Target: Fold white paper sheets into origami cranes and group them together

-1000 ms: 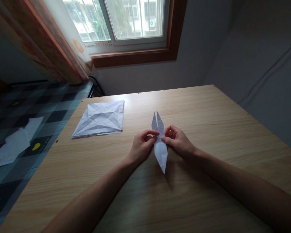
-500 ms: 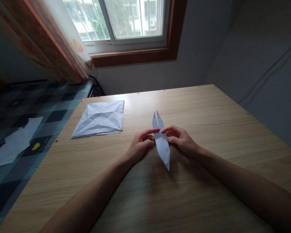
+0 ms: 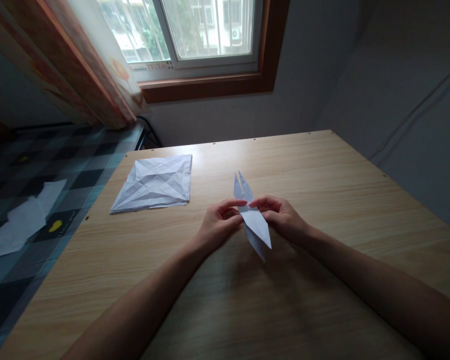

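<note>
A white folded paper figure (image 3: 255, 223) is held just above the wooden table (image 3: 315, 300). Two narrow points stick out at its far end, and two wider flaps stand apart at its near end. My left hand (image 3: 222, 220) pinches its left edge, the index finger lying across the front. On the opposite edge my right hand (image 3: 283, 215) pinches it the same way, its index fingertip close to the left one. Some of the fingers are hidden behind the paper.
A stack of creased white paper sheets (image 3: 157, 182) lies at the table's back left. Beyond the left edge, more white paper pieces (image 3: 28, 220) rest on a checkered cloth (image 3: 93, 150). A window (image 3: 210, 30) and a curtain (image 3: 82, 65) are behind.
The near flaps of the paper figure have spread apart, with the upper one lifting toward the right. The far points tilt slightly left. Both hands stay almost in place.
</note>
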`<state>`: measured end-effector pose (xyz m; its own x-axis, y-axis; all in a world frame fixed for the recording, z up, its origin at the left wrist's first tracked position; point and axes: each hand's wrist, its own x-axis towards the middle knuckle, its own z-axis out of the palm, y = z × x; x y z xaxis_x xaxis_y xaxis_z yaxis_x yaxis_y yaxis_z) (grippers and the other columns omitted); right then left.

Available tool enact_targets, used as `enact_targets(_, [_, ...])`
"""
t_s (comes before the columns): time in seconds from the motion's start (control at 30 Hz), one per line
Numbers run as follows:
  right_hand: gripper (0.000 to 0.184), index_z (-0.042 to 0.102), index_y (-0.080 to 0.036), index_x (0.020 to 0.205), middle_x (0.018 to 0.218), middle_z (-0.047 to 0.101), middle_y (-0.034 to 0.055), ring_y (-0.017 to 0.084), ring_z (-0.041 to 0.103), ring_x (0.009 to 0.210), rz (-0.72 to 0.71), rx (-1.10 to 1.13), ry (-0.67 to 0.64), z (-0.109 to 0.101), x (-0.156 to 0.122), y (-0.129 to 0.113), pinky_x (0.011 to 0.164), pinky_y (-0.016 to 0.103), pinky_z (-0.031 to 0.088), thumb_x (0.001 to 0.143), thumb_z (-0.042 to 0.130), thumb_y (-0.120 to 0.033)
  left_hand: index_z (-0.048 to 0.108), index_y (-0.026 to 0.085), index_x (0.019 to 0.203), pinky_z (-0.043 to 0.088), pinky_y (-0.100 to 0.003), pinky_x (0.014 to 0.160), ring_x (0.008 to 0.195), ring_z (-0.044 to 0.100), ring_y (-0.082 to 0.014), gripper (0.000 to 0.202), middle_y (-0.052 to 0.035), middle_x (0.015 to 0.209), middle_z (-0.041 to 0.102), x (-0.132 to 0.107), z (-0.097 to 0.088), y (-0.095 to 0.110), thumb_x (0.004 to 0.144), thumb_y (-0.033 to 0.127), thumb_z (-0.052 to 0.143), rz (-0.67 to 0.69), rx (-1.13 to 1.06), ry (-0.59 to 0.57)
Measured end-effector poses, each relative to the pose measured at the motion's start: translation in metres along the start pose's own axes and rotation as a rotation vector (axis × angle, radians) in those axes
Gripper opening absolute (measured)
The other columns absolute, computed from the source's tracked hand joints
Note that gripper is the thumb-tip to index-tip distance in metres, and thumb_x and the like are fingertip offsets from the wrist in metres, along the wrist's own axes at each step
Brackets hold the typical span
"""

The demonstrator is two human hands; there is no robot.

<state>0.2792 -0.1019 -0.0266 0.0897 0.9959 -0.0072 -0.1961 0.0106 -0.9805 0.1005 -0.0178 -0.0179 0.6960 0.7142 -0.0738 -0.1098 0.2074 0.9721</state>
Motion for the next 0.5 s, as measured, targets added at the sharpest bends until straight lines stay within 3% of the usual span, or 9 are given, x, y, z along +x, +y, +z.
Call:
enact_targets(0.1, [0.017,0.071,-0.021,0.089,0.083,0.071,0.0012,0.015,0.063,0.073,-0.027,-0.024,0.016,0.004,-0.001,-0.002,0.067,0.027,0.047,0.074,0.073,-0.028,0.073,0.014,0.085,0.044,-0.024,0.061,0.063,0.058,-0.0118,0.028,-0.0025,0.070,0.068,0.001,0.002,-0.002,0.066,0.032,0.082,0.061,0.026,0.038])
enact_targets(0.2, [0.022,0.070,-0.019,0.086,0.078,0.070,0.0018,0.017,0.063,0.072,-0.044,-0.056,0.033,0.007,-0.001,0.000,0.065,0.028,0.047,0.075,0.075,-0.038,0.073,0.013,0.076,0.046,-0.026,0.066,0.071,0.061,-0.0152,0.022,-0.0057,0.078,0.071,0.001,0.004,-0.002,0.068,0.033,0.080,0.097,0.078,0.052])
enact_targets(0.33, [0.027,0.065,-0.019,0.081,0.077,0.069,0.0017,0.015,0.063,0.070,-0.084,-0.036,0.126,0.010,0.000,0.005,0.065,0.028,0.048,0.070,0.080,-0.039,0.069,0.013,0.074,0.045,-0.025,0.064,0.067,0.060,-0.0128,0.021,-0.0038,0.075,0.070,0.001,0.006,-0.003,0.068,0.030,0.080,0.111,0.079,0.059])
enact_targets(0.5, [0.045,0.055,-0.021,0.095,0.065,0.060,-0.0052,0.012,0.058,0.058,-0.068,0.018,0.206,0.016,0.001,0.000,0.053,0.025,0.045,0.064,0.083,-0.037,0.049,0.018,0.074,0.039,-0.019,0.055,0.055,0.053,-0.0072,0.033,0.0046,0.065,0.060,0.002,0.008,-0.005,0.067,0.027,0.080,0.127,0.009,0.078])
